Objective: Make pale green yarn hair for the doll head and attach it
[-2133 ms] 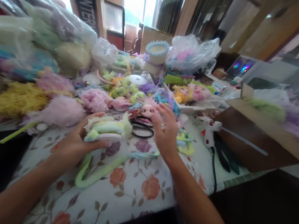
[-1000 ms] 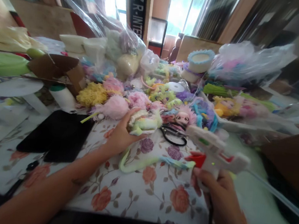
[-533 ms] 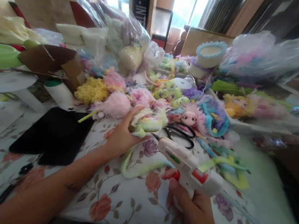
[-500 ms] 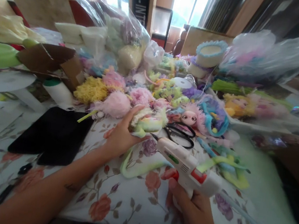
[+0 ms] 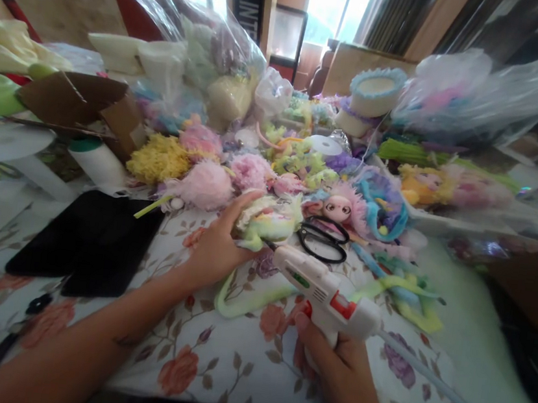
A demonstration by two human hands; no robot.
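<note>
I'm pinching fuzzy piece (image 5: 271, 221) with left hand (image 5: 221, 246); looking light, squashy, edges seeming best hold. Right hand (image 5: 335, 360) is gripping hard-looking glue gun (image 5: 320, 283) by handle (image 5: 326, 325).

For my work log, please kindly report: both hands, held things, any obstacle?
Left hand holding fluffy pastel piece. Right hand gripping glue gun, nozzle near the piece, contact unclear. Black scissors just beyond the gun.

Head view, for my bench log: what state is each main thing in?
Fluffy pastel piece: held in left hand
Glue gun: gripped in right hand, pointing toward that piece
Scissors: lying down; cannot tell if open
Doll head: face showing
Pale green strip: lying in a curve
Cardboard box: open
</note>
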